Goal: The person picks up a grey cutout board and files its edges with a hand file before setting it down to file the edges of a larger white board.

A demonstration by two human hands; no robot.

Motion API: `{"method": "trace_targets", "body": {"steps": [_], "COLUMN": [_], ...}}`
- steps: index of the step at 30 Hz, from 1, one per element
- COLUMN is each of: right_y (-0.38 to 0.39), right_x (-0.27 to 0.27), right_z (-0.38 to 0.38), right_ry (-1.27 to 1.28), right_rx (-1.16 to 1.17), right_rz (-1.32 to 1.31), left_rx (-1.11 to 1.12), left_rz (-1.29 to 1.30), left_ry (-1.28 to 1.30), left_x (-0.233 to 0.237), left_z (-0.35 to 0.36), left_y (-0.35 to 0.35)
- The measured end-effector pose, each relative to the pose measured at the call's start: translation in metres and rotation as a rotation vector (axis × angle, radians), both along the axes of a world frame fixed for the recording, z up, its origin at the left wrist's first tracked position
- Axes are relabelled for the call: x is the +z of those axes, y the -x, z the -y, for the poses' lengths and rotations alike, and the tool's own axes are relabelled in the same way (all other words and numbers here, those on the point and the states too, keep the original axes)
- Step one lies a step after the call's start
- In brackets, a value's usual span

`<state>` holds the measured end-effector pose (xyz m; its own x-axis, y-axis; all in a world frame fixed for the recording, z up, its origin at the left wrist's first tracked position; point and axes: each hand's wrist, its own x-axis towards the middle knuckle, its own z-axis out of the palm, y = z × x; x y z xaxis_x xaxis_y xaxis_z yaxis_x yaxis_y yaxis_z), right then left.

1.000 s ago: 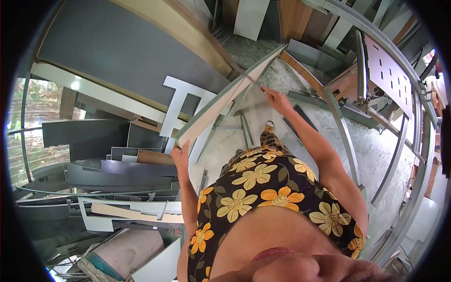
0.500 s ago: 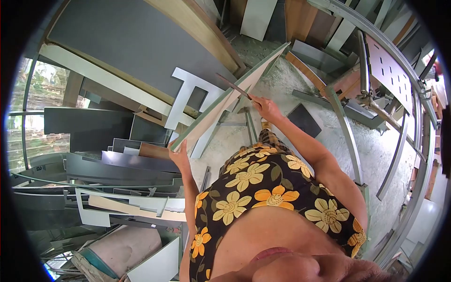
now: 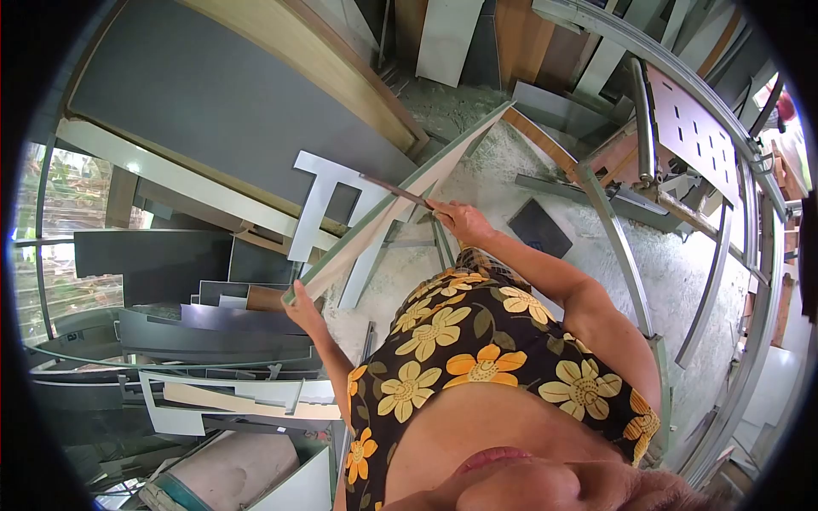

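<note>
A long pale board [image 3: 366, 226] with a grey-green edge stands on its side, slanting from lower left to upper right. At its lower left end my left hand [image 3: 303, 308] grips the board's corner. My right hand [image 3: 460, 223] is closed round the near end of a thin dark bar-like tool [image 3: 394, 191], which lies across the board's upper edge and points up and left. Behind the board a white panel with rectangular cutouts [image 3: 317, 189] leans on a large grey panel [image 3: 230, 111].
A dark square piece [image 3: 540, 228] lies on the floor to the right. Metal strips [image 3: 615, 247] and a slotted plate [image 3: 694, 128] stand at the right. Stacked grey panels [image 3: 213, 328] and a rolled beige object [image 3: 230, 467] are at the left.
The board, both hands and the tool appear lower and further left in view. The surroundings have also shifted as the camera turned. Both hands keep their holds.
</note>
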<state>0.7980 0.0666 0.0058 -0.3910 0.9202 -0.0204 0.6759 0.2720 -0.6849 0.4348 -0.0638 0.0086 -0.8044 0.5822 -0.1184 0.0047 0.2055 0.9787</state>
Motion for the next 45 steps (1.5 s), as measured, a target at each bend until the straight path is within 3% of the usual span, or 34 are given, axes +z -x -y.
{"method": "trace_targets", "body": {"steps": [4,9,11,15,19,22,24,26,29,30,34,36,38,41,42,45], "right_y": [-0.017,-0.102,-0.141,-0.145,-0.111,-0.124,-0.157,-0.191,-0.189,-0.182,-0.17,-0.197,-0.235,-0.234,-0.206,-0.186], "right_x": [-0.005,-0.066,-0.081,-0.057,-0.053,-0.07,-0.099,-0.113,-0.084,-0.077,-0.109,-0.118,-0.134,-0.104,-0.061,-0.071], "right_z": [-0.022,-0.088,-0.122,-0.162,-0.144,-0.151,-0.18,-0.215,-0.219,-0.215,-0.189,-0.192,-0.221,-0.216,-0.204,-0.186], "right_ry": [-0.004,-0.063,0.023,0.038,-0.166,-0.165,-0.063,0.004,-0.15,-0.069,-0.222,-0.185,0.102,-0.185,-0.047,-0.132], "right_rx": [0.063,-0.171,-0.378,-0.625,-0.125,-0.013,-0.24,-0.514,-0.595,-0.474,-0.155,-0.184,-0.631,-0.666,-0.618,-0.162], "right_rz": [0.073,0.103,0.216,0.27,0.029,0.023,0.253,0.256,0.242,0.199,0.288,0.409,0.302,0.224,0.303,0.193], "left_rx": [0.055,0.093,0.127,0.181,0.216,0.225,0.236,0.243,0.25,0.256,0.242,0.24,0.236,0.242,0.254,0.238], "left_rz": [0.107,0.195,0.193,0.169,0.165,0.156,0.172,0.152,0.148,0.154,0.17,0.174,0.153,0.158,0.168,0.123], "left_ry": [0.023,0.047,0.068,0.114,0.128,0.106,0.086,0.08,0.074,0.073,0.063,0.065,0.073,0.083,0.086,0.077], "left_x": [0.004,-0.027,-0.029,-0.027,-0.034,-0.037,-0.035,-0.04,-0.045,-0.046,-0.045,-0.041,-0.04,-0.036,-0.035,-0.032], "left_z": [0.005,0.018,0.022,0.024,0.026,0.028,0.029,0.032,0.031,0.03,0.032,0.029,0.029,0.024,0.023,0.021], "left_y": [0.014,0.056,0.064,0.068,0.074,0.076,0.073,0.076,0.08,0.08,0.08,0.077,0.075,0.073,0.07,0.066]}}
